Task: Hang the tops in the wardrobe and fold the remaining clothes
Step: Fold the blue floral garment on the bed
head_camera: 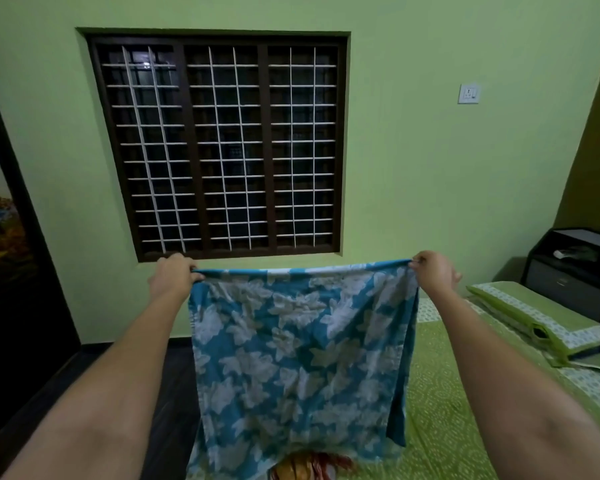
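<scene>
A blue cloth with a white floral print (298,358) hangs spread out in front of me, held up by its top edge. My left hand (172,277) grips the top left corner and my right hand (433,271) pinches the top right corner. Both arms are stretched forward at about the height of the window sill. The cloth's lower end drapes down toward the bed (440,410). A red and yellow garment (305,467) peeks out under the cloth at the bottom edge of the view.
The green patterned bed fills the right side, with a green and white pillow (548,320) on it. A dark cabinet (575,268) stands in the far right corner. A barred window (219,143) is straight ahead. Dark floor and a dark door lie to the left.
</scene>
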The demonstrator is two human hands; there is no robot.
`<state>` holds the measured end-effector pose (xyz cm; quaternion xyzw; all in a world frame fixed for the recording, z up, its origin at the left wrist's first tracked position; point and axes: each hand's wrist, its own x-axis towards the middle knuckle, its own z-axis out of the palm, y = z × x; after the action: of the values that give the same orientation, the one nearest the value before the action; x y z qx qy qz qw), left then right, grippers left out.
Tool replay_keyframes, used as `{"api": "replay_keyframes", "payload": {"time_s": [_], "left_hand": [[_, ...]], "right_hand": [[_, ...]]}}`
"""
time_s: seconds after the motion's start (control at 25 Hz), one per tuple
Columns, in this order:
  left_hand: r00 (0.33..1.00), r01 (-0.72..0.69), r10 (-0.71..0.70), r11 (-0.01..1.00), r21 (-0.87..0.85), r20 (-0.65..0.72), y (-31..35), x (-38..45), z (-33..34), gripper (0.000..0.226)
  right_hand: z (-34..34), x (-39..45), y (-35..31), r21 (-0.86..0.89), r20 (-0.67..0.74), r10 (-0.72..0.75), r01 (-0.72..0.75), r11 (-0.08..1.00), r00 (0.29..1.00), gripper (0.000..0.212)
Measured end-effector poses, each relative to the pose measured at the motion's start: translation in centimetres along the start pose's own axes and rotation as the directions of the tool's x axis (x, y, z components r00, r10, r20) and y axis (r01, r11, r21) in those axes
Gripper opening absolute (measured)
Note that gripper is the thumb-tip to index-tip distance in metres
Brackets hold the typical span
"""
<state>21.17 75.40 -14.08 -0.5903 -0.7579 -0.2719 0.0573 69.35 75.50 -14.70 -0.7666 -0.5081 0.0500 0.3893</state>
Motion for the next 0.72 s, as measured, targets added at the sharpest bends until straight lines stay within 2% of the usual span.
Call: {"api": "replay_keyframes", "payload": {"time_s": [0.04, 0.08, 0.12, 0.16, 0.2, 0.24, 0.32, 0.4, 0.44, 0.48, 0.52, 0.56, 0.64, 0.68, 0.72], "left_hand": [[0.997, 0.043, -0.048, 0.994, -0.098, -0.056, -0.1, -0.1, 0.5, 0.024], [0.99, 0.088, -0.116, 0.953, -0.289, -0.082, 0.3, -0.3, 0.6, 0.025], [0.981, 0.126, -0.183, 0.845, -0.519, -0.06, 0.9, -0.4, 0.6, 0.024], [0.976, 0.137, -0.216, 0.677, -0.723, -0.017, 1.5, -0.4, 0.3, 0.023], [0.974, 0.13, -0.226, 0.515, -0.847, 0.012, 2.3, -0.4, -0.7, 0.022], [0.975, 0.102, -0.223, 0.382, -0.919, 0.015, 2.9, -0.5, -2.1, 0.021], [0.984, -0.052, -0.166, 0.108, -0.993, -0.07, 3.7, -1.3, -6.1, 0.017], [0.962, -0.273, -0.093, -0.27, -0.923, -0.257, 4.1, -2.8, -10.5, 0.014], [0.945, -0.315, -0.044, -0.392, -0.865, -0.324, 5.0, -3.5, -12.3, 0.016], [0.932, -0.317, 0.02, -0.44, -0.84, -0.362, 6.9, -4.4, -13.8, 0.017], [0.933, -0.291, 0.087, -0.389, -0.874, -0.35, 9.6, -5.1, -14.7, 0.015], [0.942, -0.248, 0.154, -0.279, -0.928, -0.298, 12.8, -5.6, -15.1, 0.012], [0.949, -0.112, 0.277, -0.139, -0.984, -0.147, 18.8, -6.6, -14.2, 0.016], [0.926, -0.035, 0.368, -0.138, -0.99, -0.084, 21.3, -7.3, -13.4, 0.015], [0.9, 0.038, 0.433, -0.173, -0.984, -0.041, 22.5, -7.7, -12.4, 0.013]], "right_hand": [[0.0, -0.2, 0.2, 0.126, -0.033, 0.053, -0.048, 0.991, 0.998, 0.017], [-0.2, -0.3, 0.3, 0.275, -0.059, 0.109, -0.089, 0.957, 0.992, 0.019], [-0.5, -0.4, -0.1, 0.417, -0.088, 0.149, -0.099, 0.904, 0.985, 0.022], [-1.1, -0.7, -1.0, 0.535, -0.098, 0.174, -0.096, 0.839, 0.98, 0.023], [-2.1, -0.8, -2.1, 0.653, -0.102, 0.185, -0.075, 0.754, 0.977, 0.023], [-3.4, -0.9, -3.0, 0.779, -0.077, 0.161, -0.041, 0.626, 0.984, 0.02], [-7.1, -2.3, -3.8, 0.948, -0.113, 0.045, 0.094, 0.304, 0.993, 0.01], [-10.5, -4.0, -3.1, 0.953, -0.298, -0.067, 0.293, -0.074, 0.952, 0.005], [-11.8, -5.0, -3.5, 0.916, -0.342, -0.12, 0.301, -0.266, 0.932, 0.011], [-12.1, -5.7, -4.8, 0.903, -0.3, -0.207, 0.208, -0.376, 0.931, 0.02], [-11.8, -6.5, -7.2, 0.897, -0.232, -0.325, 0.073, -0.435, 0.917, 0.022], [-11.4, -6.8, -10.2, 0.918, -0.167, -0.373, 0.006, -0.396, 0.913, 0.022], [-10.1, -8.1, -15.7, 0.981, -0.138, -0.43, 0.063, -0.185, 0.892, 0.026], [-9.2, -8.8, -17.9, 0.993, -0.103, -0.462, 0.065, -0.098, 0.881, 0.023], [-8.2, -8.8, -18.9, 0.995, -0.081, -0.513, 0.044, -0.085, 0.855, 0.018]]}}
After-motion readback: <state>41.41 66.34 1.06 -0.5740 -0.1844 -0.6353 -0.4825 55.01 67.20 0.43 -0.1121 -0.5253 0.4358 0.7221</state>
